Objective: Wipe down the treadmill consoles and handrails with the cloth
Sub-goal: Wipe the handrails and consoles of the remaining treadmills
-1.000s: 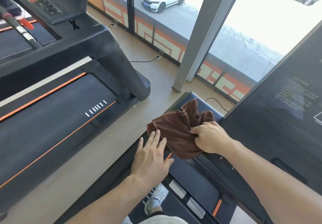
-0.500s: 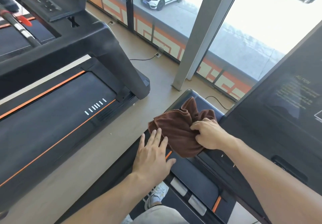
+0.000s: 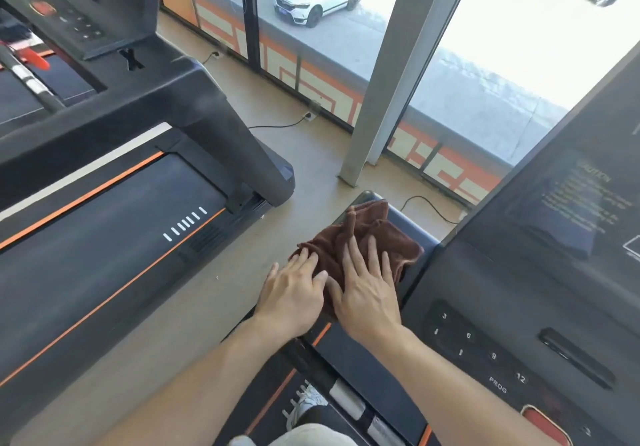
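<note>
Both hands, left hand [image 3: 294,293] and right hand [image 3: 367,293], fingers spread flat, press cloth [image 3: 360,237] on handrail [image 3: 408,223], frame centre; console [image 3: 519,307] at right looks unwiped.

Strong daylight pours in through the windows [image 3: 502,47] ahead of me, and the top right of the pane is blown out to near white. I see soft glare on the black console [image 3: 568,203], whose printed text is smeared and unreadable. The wide lens bends the pillar [image 3: 391,74] and treadmill edges, and the whole picture looks slightly soft.
</note>
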The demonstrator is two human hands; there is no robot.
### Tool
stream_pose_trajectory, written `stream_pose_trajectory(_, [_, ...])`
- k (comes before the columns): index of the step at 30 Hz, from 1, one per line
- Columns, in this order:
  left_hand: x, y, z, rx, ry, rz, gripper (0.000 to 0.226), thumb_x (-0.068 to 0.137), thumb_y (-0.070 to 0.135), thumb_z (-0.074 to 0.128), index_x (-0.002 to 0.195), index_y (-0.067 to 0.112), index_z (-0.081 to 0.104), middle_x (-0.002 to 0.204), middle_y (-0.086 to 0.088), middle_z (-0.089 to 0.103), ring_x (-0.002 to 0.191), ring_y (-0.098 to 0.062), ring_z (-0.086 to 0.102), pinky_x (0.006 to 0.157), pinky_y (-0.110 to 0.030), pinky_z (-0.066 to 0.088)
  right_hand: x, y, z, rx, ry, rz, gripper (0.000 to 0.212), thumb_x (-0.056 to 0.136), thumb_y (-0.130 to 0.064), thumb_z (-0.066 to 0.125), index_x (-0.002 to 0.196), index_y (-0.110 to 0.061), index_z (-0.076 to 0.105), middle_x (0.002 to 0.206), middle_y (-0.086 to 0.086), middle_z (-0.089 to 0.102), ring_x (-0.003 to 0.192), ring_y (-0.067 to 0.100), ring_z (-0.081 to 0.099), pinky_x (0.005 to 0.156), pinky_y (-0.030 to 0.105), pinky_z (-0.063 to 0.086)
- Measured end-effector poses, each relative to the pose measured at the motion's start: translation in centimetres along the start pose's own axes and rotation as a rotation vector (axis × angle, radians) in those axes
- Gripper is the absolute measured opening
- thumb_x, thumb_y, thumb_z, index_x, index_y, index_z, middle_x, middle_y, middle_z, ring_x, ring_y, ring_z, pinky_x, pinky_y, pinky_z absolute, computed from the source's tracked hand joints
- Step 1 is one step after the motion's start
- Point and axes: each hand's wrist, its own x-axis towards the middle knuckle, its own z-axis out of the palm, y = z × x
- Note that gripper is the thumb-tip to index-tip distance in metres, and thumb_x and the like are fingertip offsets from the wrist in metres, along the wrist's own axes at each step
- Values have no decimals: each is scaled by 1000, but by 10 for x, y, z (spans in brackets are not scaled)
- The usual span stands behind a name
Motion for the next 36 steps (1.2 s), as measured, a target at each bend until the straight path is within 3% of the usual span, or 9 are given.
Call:
stream_pose_trajectory(7, [30,25,-21,-66,-40,-99,63,105,54,32,160,24,25,169,-1,18,153,-27,26,127,-45,10,70,59,-43,1,-9,-5,70,103,-67,25,164,-38,9,170,-19,0,158,17,-12,128,52,-1])
stream_pose_trajectory(9, [30,27,-22,-76,21,-62,61,104,54,33,159,27,28,169,2,19,154,-23,23,128,-44,6,89,89,-55,53,-39,152,64,104,-65,26,162,-40,17,171,-13,10,159,24,3,126,52,12])
stream_pose_trajectory(12, [18,14,-21,-114,108,-72,57,104,50,37,156,26,35,166,2,27,153,-14,24,128,-41,7,109,102,-65,141,-80,362,53,106,-57,24,149,-35,46,154,4,49,142,34,40,111,53,39])
stream_pose_trajectory(15, [-6,-9,-20,-161,157,-151,53,104,47,40,152,25,42,163,4,35,151,-13,29,127,-39,15,110,78,-53,153,72,394,48,109,-43,27,141,-21,55,143,9,59,136,35,46,110,54,40])
stream_pose_trajectory(19, [-39,-36,-20,-271,287,-213,40,103,43,47,138,27,56,150,10,50,139,-12,45,117,-35,34,82,51,-44,201,258,259,45,109,-23,38,153,-19,47,160,1,44,152,26,31,126,44,21])
stream_pose_trajectory(25, [-94,-49,-17,-662,391,-272,11,98,28,63,102,30,73,102,17,75,103,2,67,90,-21,49,8,-12,-41,101,235,-42,47,99,-13,50,139,-37,60,132,-7,69,121,23,64,95,37,49])
stream_pose_trajectory(30, [-138,-51,-1,-756,399,-181,21,95,11,64,102,29,73,101,17,76,95,5,68,79,-4,47,-48,-58,-39,39,-133,-325,38,99,-24,54,133,-39,60,121,-5,73,110,28,67,86,37,53])
stream_pose_trajectory(33, [-157,-58,3,-847,481,-186,32,92,-3,60,102,25,72,103,11,76,95,0,71,83,-13,50,-93,-71,-24,-30,-358,-522,32,97,-24,58,125,-37,65,113,-2,74,102,28,67,76,31,47])
stream_pose_trajectory(36, [-170,-64,15,-891,437,-207,26,93,2,62,97,25,73,100,13,76,94,-3,71,85,-23,50,-127,-62,-13,66,-413,-483,43,96,-14,54,128,-40,64,119,-10,73,106,18,63,81,27,44])
